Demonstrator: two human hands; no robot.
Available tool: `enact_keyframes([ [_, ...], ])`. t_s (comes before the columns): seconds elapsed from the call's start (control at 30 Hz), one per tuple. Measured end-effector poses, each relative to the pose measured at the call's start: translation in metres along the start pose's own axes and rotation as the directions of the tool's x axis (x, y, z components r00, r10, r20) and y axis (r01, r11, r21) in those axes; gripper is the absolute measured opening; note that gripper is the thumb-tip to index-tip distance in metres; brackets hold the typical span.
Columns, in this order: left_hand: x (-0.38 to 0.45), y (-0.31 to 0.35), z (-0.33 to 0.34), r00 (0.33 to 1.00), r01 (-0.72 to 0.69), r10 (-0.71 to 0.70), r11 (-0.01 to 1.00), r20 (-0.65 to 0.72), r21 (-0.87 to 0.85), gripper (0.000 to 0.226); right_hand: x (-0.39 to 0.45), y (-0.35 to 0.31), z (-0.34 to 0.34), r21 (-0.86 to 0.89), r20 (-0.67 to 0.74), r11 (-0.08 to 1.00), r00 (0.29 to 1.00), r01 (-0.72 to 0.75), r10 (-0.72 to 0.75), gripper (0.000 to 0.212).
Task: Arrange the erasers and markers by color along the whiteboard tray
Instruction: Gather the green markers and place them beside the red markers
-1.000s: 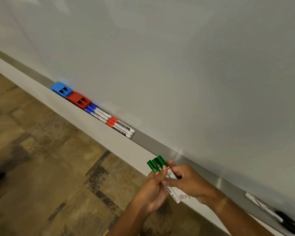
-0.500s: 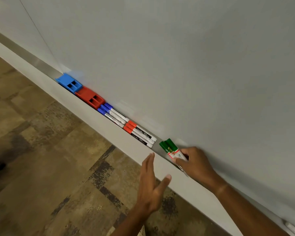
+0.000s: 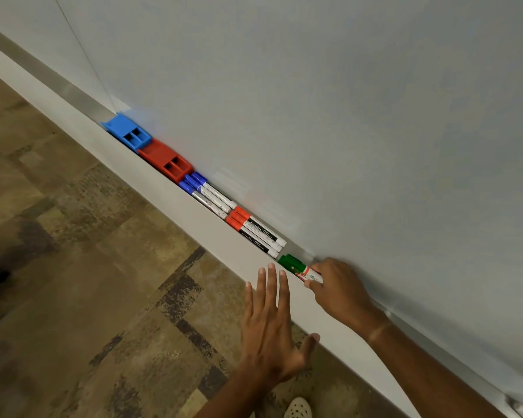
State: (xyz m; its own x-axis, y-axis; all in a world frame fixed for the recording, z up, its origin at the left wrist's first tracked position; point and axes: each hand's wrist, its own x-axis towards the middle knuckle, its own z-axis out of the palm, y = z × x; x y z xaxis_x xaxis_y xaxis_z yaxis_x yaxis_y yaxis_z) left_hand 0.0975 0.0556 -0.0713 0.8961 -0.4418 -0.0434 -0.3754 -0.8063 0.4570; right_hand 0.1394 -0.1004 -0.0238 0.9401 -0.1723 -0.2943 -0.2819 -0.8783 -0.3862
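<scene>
- Green-capped markers (image 3: pixel 296 267) sit in the whiteboard tray (image 3: pixel 212 227), and my right hand (image 3: pixel 335 288) has its fingers curled round their white barrels, thumb on the near side, caps pointing up the tray toward the others.
- Just beyond those green caps, apart by a small gap, lie the red-capped markers (image 3: pixel 254 229), side by side along the tray.
- Touching the red caps end to end come the blue-capped markers (image 3: pixel 207 196), also bundled side by side.
- Next up the tray is the red eraser (image 3: pixel 165 161), right against the blue caps, and the blue eraser (image 3: pixel 126 132) butts against its far end.
- All of these rest at the foot of the whiteboard (image 3: pixel 329 116).
- My left hand (image 3: pixel 272 330) hangs flat in front of the tray's white lip, fingers straight and slightly spread, thumb out to the side, holding nothing; I cannot tell whether the fingertips touch the lip.
- Below is mottled brown carpet (image 3: pixel 73 297), with the toe of a perforated white shoe (image 3: pixel 298 408) at the bottom edge.
</scene>
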Motion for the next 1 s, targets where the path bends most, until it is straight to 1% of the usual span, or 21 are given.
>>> enact_keyframes([
  [0.07, 0.0, 0.003, 0.001, 1.0, 0.023, -0.023, 1.0, -0.003, -0.001, 0.108, 0.001, 0.001, -0.003, 0.012, 0.023, 1.0, 1.0, 0.014, -0.014, 0.036],
  [0.13, -0.001, 0.006, 0.003, 0.999, 0.035, -0.035, 0.999, -0.002, -0.009, 0.108, 0.001, 0.003, -0.006, 0.032, 0.015, 0.999, 0.999, 0.042, -0.042, 0.033],
  [0.23, -0.002, 0.007, 0.008, 0.999, 0.046, -0.047, 0.999, -0.006, -0.022, 0.105, -0.001, 0.004, -0.008, 0.029, -0.076, 0.997, 0.994, 0.075, -0.073, 0.03],
  [0.33, -0.006, 0.007, 0.014, 0.998, 0.061, -0.061, 0.998, -0.005, -0.027, 0.103, -0.003, 0.006, -0.005, -0.064, -0.15, 0.995, 0.985, 0.073, -0.082, 0.029],
  [0.43, -0.011, 0.006, 0.018, 0.997, 0.071, -0.072, 0.997, -0.009, -0.023, 0.102, -0.001, 0.007, 0.0, -0.105, -0.155, 0.993, 0.985, 0.06, -0.076, 0.029],
  [0.57, -0.011, 0.005, 0.016, 0.997, 0.08, -0.08, 0.997, -0.004, -0.012, 0.101, 0.003, 0.005, 0.004, -0.154, -0.141, 0.982, 0.982, 0.106, -0.128, 0.026],
  [0.63, -0.01, 0.005, 0.015, 0.997, 0.082, -0.082, 0.997, -0.007, -0.015, 0.101, 0.004, 0.005, 0.004, -0.143, -0.133, 0.983, 0.982, 0.114, -0.134, 0.026],
  [0.7, -0.01, 0.005, 0.015, 0.996, 0.08, -0.081, 0.996, -0.022, -0.033, 0.101, 0.003, 0.006, 0.004, -0.093, -0.143, 0.989, 0.981, 0.119, -0.131, 0.028],
  [0.77, -0.011, 0.005, 0.015, 0.996, 0.082, -0.084, 0.995, -0.035, -0.051, 0.101, -0.001, 0.006, 0.003, -0.069, -0.212, 0.989, 0.966, 0.132, -0.144, 0.031],
  [0.87, -0.011, 0.003, 0.015, 0.995, 0.087, -0.088, 0.995, -0.036, -0.047, 0.102, -0.007, 0.007, 0.004, -0.086, -0.316, 0.984, 0.932, 0.155, -0.175, 0.038],
  [1.0, -0.012, 0.002, 0.016, 0.995, 0.097, -0.098, 0.994, -0.019, -0.05, 0.102, -0.012, 0.009, 0.01, -0.096, -0.381, 0.976, 0.899, 0.193, -0.215, 0.029],
])
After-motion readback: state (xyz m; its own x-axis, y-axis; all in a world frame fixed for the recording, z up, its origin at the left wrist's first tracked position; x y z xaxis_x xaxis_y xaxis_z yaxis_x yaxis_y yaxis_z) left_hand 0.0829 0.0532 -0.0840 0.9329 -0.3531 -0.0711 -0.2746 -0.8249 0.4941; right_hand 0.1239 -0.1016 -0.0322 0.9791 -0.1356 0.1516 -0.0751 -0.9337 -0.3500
